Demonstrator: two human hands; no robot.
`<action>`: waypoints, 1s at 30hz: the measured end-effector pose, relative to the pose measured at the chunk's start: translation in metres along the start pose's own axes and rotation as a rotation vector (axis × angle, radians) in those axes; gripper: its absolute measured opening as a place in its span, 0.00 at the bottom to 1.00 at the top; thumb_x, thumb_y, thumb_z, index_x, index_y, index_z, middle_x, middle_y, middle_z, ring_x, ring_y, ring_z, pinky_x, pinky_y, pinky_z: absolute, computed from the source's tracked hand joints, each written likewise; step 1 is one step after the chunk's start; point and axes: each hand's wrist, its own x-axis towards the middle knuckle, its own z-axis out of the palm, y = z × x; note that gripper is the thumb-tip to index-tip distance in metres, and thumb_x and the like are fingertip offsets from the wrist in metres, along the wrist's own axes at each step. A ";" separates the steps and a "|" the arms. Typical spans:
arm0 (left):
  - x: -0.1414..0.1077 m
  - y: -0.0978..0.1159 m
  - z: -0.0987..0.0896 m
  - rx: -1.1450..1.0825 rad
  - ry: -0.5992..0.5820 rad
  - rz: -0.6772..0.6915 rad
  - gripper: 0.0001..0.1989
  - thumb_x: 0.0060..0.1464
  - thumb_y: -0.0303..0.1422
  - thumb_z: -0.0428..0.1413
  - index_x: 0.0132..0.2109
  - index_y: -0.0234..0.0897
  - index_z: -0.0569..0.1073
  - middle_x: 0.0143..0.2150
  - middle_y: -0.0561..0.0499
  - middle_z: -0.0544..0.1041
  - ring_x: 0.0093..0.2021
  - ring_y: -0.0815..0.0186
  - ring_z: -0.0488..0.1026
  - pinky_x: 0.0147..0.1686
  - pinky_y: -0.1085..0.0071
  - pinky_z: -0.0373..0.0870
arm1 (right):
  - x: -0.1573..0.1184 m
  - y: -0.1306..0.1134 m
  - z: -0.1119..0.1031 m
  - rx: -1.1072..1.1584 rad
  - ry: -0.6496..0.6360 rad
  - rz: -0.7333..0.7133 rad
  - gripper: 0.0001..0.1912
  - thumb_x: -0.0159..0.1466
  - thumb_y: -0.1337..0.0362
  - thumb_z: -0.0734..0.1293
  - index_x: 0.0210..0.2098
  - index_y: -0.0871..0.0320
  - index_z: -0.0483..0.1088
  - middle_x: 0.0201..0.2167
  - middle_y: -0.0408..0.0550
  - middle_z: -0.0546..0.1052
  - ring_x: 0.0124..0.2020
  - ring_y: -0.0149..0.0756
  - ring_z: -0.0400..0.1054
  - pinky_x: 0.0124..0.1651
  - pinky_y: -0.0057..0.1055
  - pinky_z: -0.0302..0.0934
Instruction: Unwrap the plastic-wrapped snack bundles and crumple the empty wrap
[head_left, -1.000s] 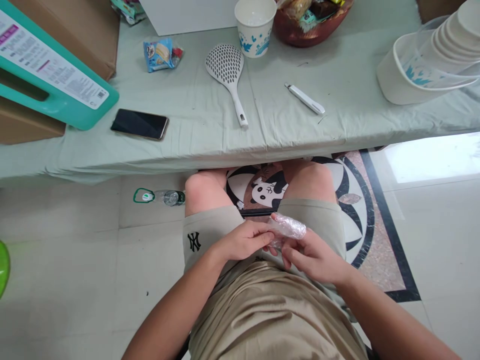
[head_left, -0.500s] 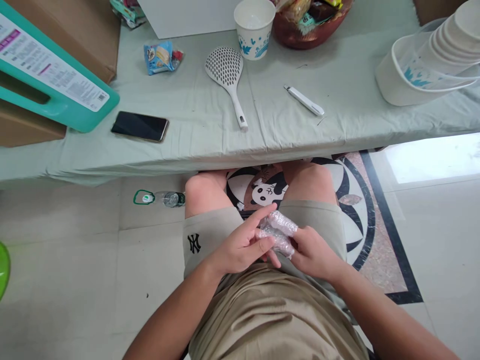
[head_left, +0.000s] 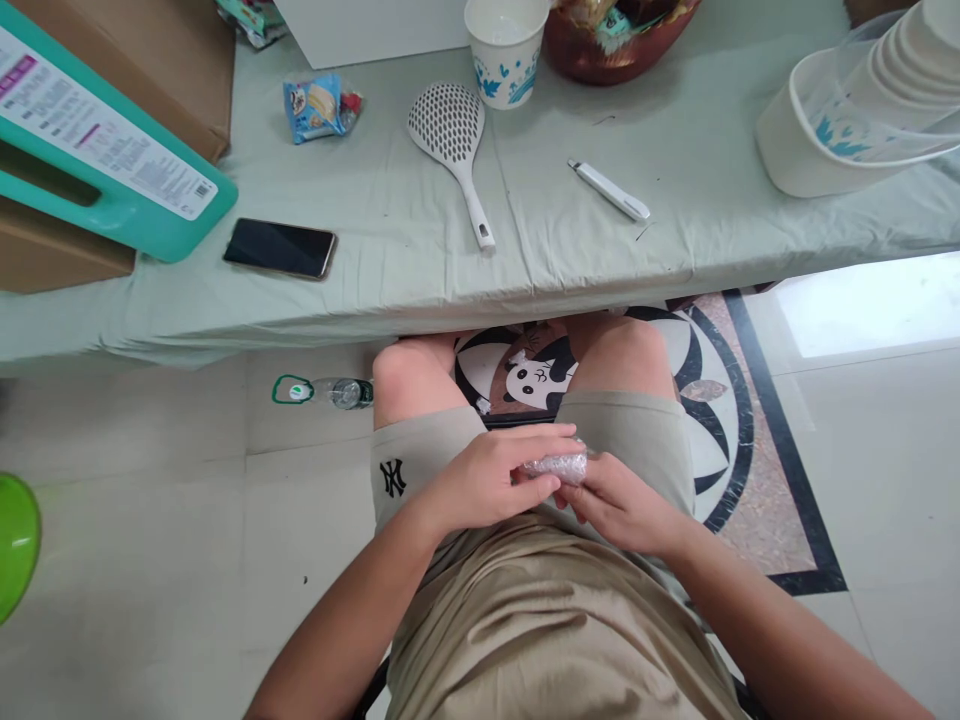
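Note:
Over my lap, both hands are wrapped around a small bundle of clear bubble wrap [head_left: 559, 466]. My left hand [head_left: 484, 478] has its fingers across the top of the bundle and its thumb along the near side. From the right, my right hand [head_left: 630, 508] grips the bundle's other end with bent fingers. Whether anything lies inside the wrap cannot be seen. Beyond my knees, on the cloth-covered table [head_left: 375, 270], lie a white slotted skimmer [head_left: 450, 125] and a slim white tool [head_left: 609, 190], perhaps a utility knife.
A phone [head_left: 281, 248], a blue snack packet [head_left: 313, 108] and a teal jug [head_left: 176, 225] are on the table's left. A paper cup [head_left: 506, 65] stands by a red bowl [head_left: 615, 60]. Stacked cups sit in a white tub [head_left: 795, 150]. A plastic bottle [head_left: 341, 393] lies on the floor.
The bubble wrap, spread around my right fingers before, is now a more compact bundle. My left fingers have moved over its top. The view has shifted slightly.

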 end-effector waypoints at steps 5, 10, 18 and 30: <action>0.005 -0.008 -0.003 -0.022 -0.052 0.053 0.24 0.58 0.39 0.64 0.60 0.40 0.78 0.59 0.44 0.82 0.57 0.57 0.79 0.59 0.61 0.73 | -0.002 -0.001 0.001 0.124 -0.076 0.029 0.22 0.75 0.55 0.56 0.28 0.57 0.69 0.22 0.43 0.73 0.24 0.30 0.65 0.30 0.28 0.60; 0.009 -0.017 0.004 -0.167 0.039 -0.099 0.23 0.56 0.39 0.62 0.58 0.36 0.78 0.50 0.45 0.84 0.41 0.64 0.79 0.42 0.69 0.74 | -0.005 0.006 0.002 0.160 -0.033 0.047 0.14 0.73 0.56 0.61 0.36 0.57 0.71 0.24 0.41 0.70 0.24 0.28 0.62 0.29 0.27 0.59; 0.009 -0.026 0.012 -0.539 0.059 -0.251 0.28 0.56 0.54 0.62 0.49 0.38 0.63 0.33 0.54 0.76 0.29 0.69 0.76 0.23 0.78 0.64 | -0.005 0.010 0.000 0.047 0.395 -0.015 0.24 0.66 0.58 0.72 0.60 0.53 0.69 0.54 0.54 0.77 0.48 0.38 0.74 0.48 0.35 0.72; 0.006 -0.022 0.015 -0.317 0.231 -0.212 0.21 0.53 0.43 0.65 0.49 0.34 0.78 0.45 0.46 0.82 0.41 0.65 0.77 0.44 0.69 0.73 | 0.007 0.008 0.014 0.286 0.505 0.207 0.15 0.62 0.53 0.72 0.42 0.57 0.77 0.38 0.51 0.82 0.37 0.36 0.75 0.41 0.33 0.71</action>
